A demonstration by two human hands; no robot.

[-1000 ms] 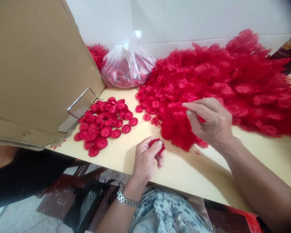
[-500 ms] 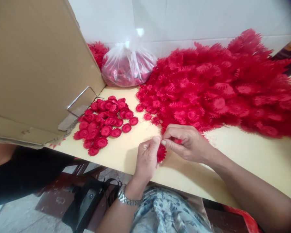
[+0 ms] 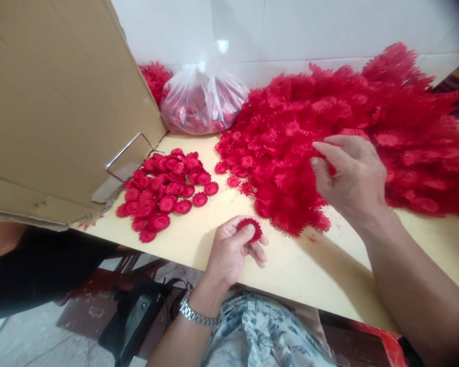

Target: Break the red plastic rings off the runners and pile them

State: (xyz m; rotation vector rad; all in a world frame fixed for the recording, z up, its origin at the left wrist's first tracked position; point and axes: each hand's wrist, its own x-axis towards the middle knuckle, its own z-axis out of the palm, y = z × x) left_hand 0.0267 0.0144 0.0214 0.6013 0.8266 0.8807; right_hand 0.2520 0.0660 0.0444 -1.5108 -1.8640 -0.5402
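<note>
Left hand (image 3: 231,250) pinching a small red frilled plastic flower disc (image 3: 250,228) upright for stacking, right hand (image 3: 352,178) half-spread over the big loose red petal heap (image 3: 348,132), fingertips picking.

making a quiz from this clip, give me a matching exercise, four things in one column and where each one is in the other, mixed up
Things:
1. left hand
2. right hand
3. clear plastic bag
4. cardboard box

Places:
A. at the back by the white wall
B. on the big red pile
C. at the table's left end, beside the small heap of red discs
D. at the table's near edge, pinching one red disc

Pairs: 1-D, 2-B, 3-A, 4-C
</note>
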